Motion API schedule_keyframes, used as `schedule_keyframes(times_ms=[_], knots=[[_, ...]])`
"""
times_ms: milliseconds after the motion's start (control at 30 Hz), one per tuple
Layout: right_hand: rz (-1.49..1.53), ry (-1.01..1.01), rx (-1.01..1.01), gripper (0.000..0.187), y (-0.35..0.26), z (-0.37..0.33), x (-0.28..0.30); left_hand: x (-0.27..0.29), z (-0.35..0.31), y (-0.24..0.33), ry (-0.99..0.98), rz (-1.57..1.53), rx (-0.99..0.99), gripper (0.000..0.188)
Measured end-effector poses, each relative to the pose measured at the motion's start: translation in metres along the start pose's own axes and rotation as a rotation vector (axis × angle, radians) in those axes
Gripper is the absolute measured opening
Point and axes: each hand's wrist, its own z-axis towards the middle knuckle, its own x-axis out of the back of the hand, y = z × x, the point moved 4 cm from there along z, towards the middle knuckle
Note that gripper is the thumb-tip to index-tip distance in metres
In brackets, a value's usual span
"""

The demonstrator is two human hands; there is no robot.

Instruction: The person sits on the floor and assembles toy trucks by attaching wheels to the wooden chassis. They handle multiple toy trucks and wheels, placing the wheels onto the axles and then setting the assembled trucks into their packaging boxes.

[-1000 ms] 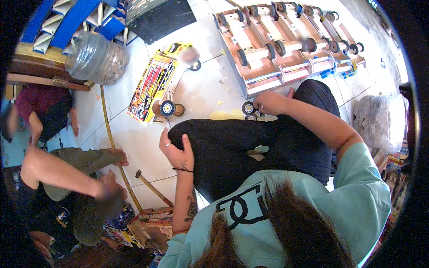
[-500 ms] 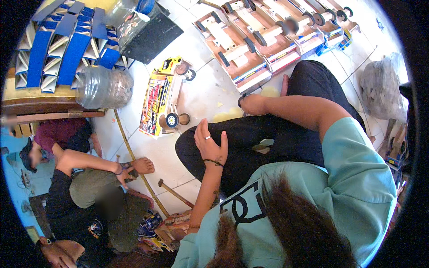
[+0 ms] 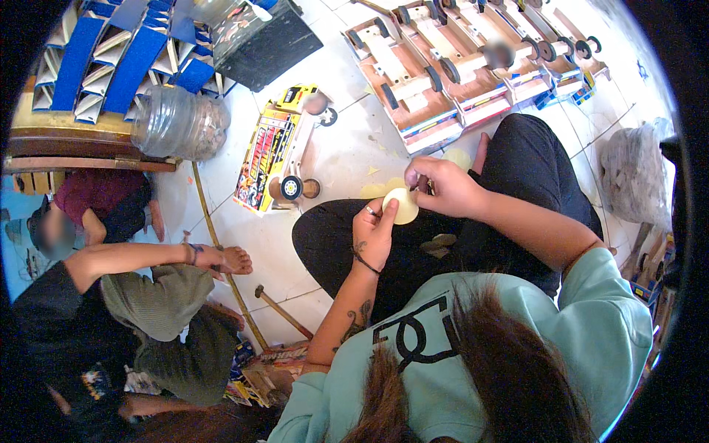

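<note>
A thin, round pale-yellow disc (image 3: 401,207) is pinched between the thumb and fingers of my left hand (image 3: 375,235), above my lap. Close against the disc's right edge is my right hand (image 3: 452,186), its fingers closed round a small dark item (image 3: 421,184) whose kind I cannot make out. Behind my hands, more pale-yellow pieces (image 3: 374,191) lie on the floor, and another round one (image 3: 458,157) rests near my foot. Some pale pieces (image 3: 439,244) sit in my lap.
A yellow toy truck (image 3: 267,151) lies on the tiles, ahead and left. Upturned wooden truck bodies (image 3: 413,92) with black wheels stand beyond. A clear plastic jar (image 3: 181,125), black bin (image 3: 269,44) and hammer (image 3: 282,312) are leftward. Another person's foot (image 3: 236,260) is beside a stick.
My left hand, spread and empty before, now grips the yellow disc. My right hand has risen from near the floor to meet it. The view has shifted slightly.
</note>
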Motion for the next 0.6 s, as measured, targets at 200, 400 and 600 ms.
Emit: schedule_keyframes(times_ms=[200,400,600], knots=[[-0.089,0.095,0.331,0.017,-0.023,0.002,-0.004,0.001,-0.011,0.013,0.131,0.159,-0.106,0.022],[0.140,0.073,0.291,0.012,-0.018,0.005,0.001,0.000,-0.008,0.035,0.120,0.524,-0.475,0.012],[0.072,0.115,0.307,0.014,-0.018,0.003,0.004,-0.002,-0.005,0.054,0.067,0.769,-0.693,0.009]])
